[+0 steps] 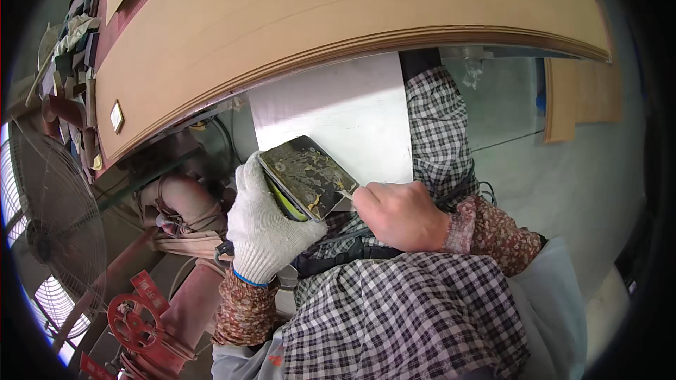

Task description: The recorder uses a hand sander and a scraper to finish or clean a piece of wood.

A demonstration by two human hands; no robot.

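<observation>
Tan boards (pixel 352 3) lie beyond. Gloved left hand (pixel 264 214) wraps the black-faced tool (pixel 306 172) side-on, probably stiff, best gripped there; right hand (pixel 403 215) curled closed, contents unclear.

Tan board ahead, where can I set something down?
Broad middle of the tan board, right of the small diamond-shaped piece; also the white panel, bounded by board, dark pad and checked leg. Crowded: the scrap heap at the board's left end, and around the gloved left hand.
</observation>
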